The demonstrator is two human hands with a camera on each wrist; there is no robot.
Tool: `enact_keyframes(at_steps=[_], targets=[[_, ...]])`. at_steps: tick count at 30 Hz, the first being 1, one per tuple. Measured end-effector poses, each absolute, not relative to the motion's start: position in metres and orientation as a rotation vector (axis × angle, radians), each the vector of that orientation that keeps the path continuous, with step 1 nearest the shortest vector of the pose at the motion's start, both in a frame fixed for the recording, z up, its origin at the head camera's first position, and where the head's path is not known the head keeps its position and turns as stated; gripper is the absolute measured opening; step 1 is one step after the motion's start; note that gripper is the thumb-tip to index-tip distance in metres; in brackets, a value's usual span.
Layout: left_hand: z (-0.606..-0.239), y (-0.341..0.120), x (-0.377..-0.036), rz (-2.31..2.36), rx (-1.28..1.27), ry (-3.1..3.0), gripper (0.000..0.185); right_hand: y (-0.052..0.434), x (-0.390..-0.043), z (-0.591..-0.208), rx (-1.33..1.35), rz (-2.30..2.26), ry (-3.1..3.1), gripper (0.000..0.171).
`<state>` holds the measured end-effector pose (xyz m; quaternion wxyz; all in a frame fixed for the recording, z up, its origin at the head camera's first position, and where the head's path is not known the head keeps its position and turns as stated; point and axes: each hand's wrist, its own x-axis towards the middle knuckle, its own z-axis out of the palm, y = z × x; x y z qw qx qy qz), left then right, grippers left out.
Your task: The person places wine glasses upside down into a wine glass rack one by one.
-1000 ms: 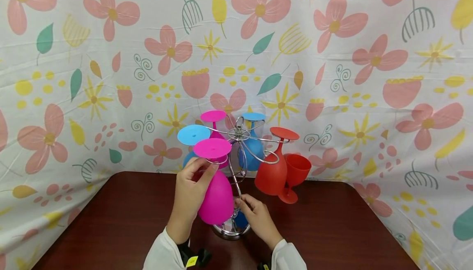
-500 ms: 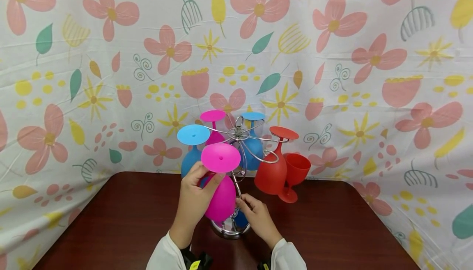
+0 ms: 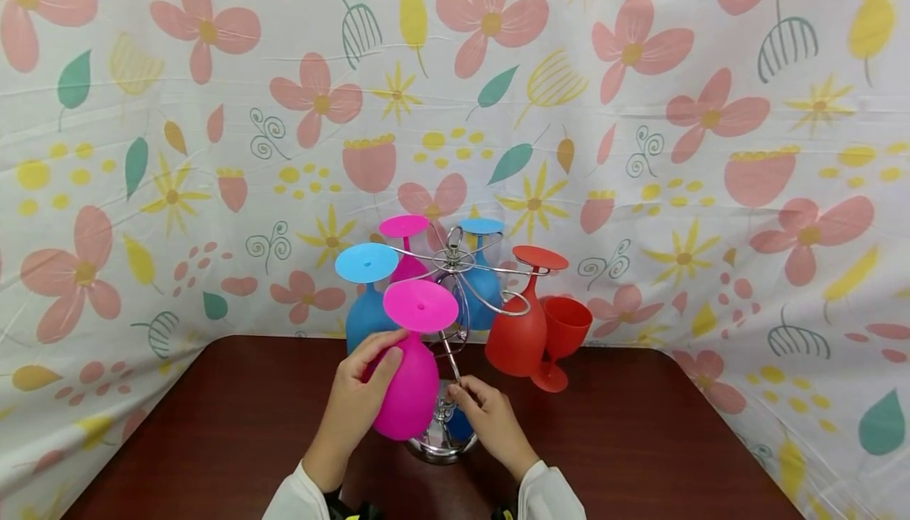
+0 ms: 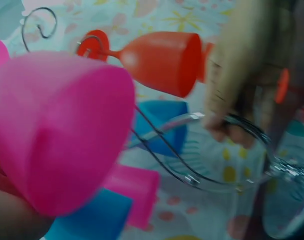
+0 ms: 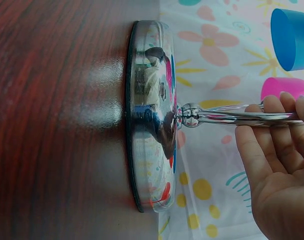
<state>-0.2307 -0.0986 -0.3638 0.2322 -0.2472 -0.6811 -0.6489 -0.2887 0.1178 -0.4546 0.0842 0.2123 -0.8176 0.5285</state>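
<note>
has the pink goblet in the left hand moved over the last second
Yes. The pink goblet, held in the left hand, has shifted right, toward the rack's chrome stem, and its foot sits lower.

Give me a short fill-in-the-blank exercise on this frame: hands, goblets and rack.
1. The left hand grips an upside-down goblet coloured ____.
2. The right hand holds the rack's metal ____.
3. The goblet standing upright on the table is ____.

Missing words: pink; stem; red

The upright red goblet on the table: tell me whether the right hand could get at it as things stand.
Probably yes. The red goblet stands on the table right of the rack, bare tabletop before it. But the right hand grips the rack's stem and must let go first.
</note>
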Motion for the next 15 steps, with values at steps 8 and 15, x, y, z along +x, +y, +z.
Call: enact_keyframes(at_steps=[8,15], targets=[[-0.397,-0.112,-0.236,-2.217,-0.641,-1.902,0.051,0.119,-0.29,-0.455,0.628,1.586,-2.448,0.022],[-0.429,-0.12,-0.254,-2.327,-0.512,-2.003,0.041,0.117,-0.289,-0.452,0.609,1.573,-2.471,0.026]])
